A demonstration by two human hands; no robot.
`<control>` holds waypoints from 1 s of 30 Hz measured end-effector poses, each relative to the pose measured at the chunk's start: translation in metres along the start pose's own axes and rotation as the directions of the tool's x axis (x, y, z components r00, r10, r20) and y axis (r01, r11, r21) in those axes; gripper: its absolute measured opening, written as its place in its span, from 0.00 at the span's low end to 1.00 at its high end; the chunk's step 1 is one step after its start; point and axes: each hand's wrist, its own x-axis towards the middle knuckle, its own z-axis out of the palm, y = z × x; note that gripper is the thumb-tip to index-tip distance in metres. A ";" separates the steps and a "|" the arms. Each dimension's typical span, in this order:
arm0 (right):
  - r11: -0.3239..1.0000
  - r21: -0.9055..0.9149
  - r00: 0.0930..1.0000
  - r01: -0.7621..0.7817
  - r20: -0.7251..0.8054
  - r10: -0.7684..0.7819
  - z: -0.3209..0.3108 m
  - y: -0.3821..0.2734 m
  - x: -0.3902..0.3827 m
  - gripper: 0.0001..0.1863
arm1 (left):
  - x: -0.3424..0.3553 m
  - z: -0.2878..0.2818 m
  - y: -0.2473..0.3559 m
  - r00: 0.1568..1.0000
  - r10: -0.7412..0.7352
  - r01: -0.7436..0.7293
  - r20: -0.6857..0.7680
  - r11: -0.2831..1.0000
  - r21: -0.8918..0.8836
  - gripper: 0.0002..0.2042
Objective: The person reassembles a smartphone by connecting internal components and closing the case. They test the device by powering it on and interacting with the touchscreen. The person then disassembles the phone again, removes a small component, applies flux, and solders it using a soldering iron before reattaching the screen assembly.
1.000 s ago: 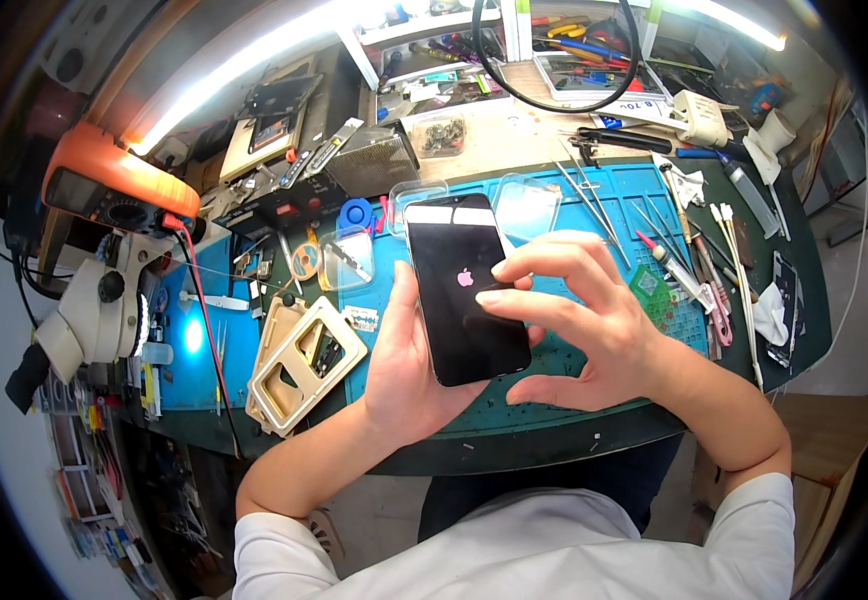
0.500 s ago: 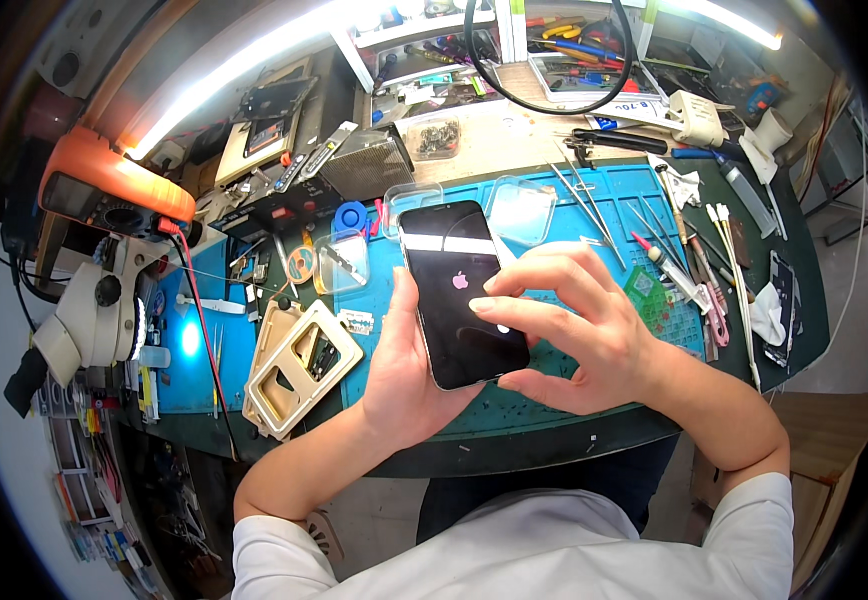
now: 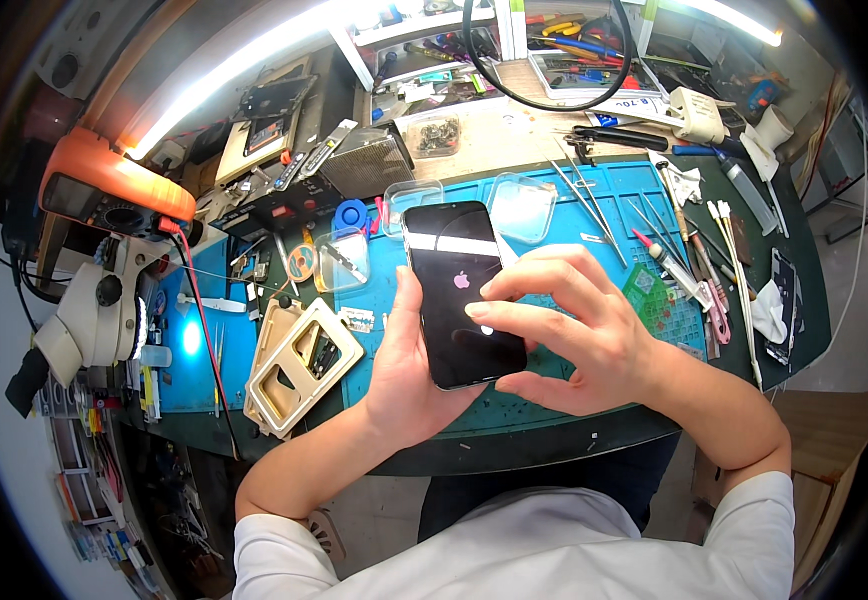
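Okay, left hand (image 3: 401,370) grips black phone (image 3: 462,335), thumb along its left edge, other fingers mostly hidden behind; phone is above the blue mat (image 3: 626,180), screen up, small pinkish mark lit; right hand (image 3: 584,345) is over the phone's right side, fingers curved, thumb set wide of the index and middle fingers, gripping nothing; can't tell if fingertips touch glass; beige frame (image 3: 329,387) lies left of left hand; clear plastic box (image 3: 522,208) just beyond phone's top right; orange multimeter (image 3: 119,180) far left.
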 end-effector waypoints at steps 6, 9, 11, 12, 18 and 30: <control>1.000 0.001 1.000 0.000 0.001 0.000 0.000 0.000 0.000 0.38 | 0.001 0.000 0.000 1.000 0.008 -0.007 -0.015 0.999 0.040 0.34; 1.000 0.005 1.000 -0.008 0.005 0.008 0.001 0.000 -0.001 0.38 | 0.001 0.001 0.000 1.000 0.003 -0.002 -0.024 0.998 0.067 0.34; 1.000 0.004 1.000 -0.012 0.010 0.012 0.000 0.000 -0.001 0.38 | 0.001 0.001 0.000 1.000 -0.003 0.004 -0.027 0.997 0.072 0.34; 1.000 0.003 1.000 -0.014 0.012 0.014 0.000 0.000 -0.001 0.38 | 0.001 0.000 0.000 1.000 -0.006 0.008 -0.026 0.998 0.069 0.34; 1.000 0.005 0.999 -0.020 0.027 0.020 -0.001 0.000 -0.001 0.38 | 0.001 0.000 0.001 1.000 -0.014 0.015 -0.019 0.999 0.035 0.34; 1.000 0.016 0.999 -0.023 0.034 0.023 -0.007 -0.002 0.002 0.34 | -0.001 -0.005 0.002 0.999 -0.028 0.028 0.026 1.000 0.004 0.36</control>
